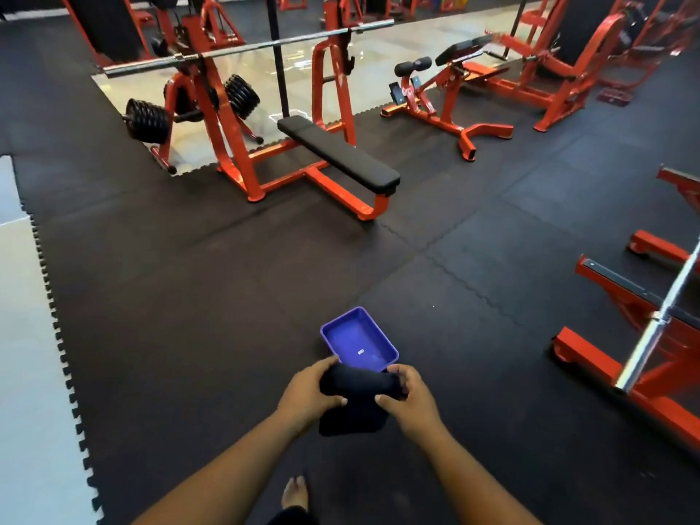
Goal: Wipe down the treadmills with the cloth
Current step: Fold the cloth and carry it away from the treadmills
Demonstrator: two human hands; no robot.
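A dark cloth [356, 399] is stretched between both my hands in front of me, its lower part hanging down. My left hand [308, 395] grips its left end and my right hand [409, 397] grips its right end. A blue rectangular plastic tray [358, 341] with nothing in it lies on the black rubber floor just beyond my hands. No treadmill is in view.
A red flat bench [337, 155] with a loaded barbell [242, 53] stands ahead. Another red bench [447, 96] is at the back right, and red machines [644, 316] crowd the right edge. Black mats [189, 297] cover the floor, with pale tile [22, 335] at left. My bare foot [295, 494] shows below.
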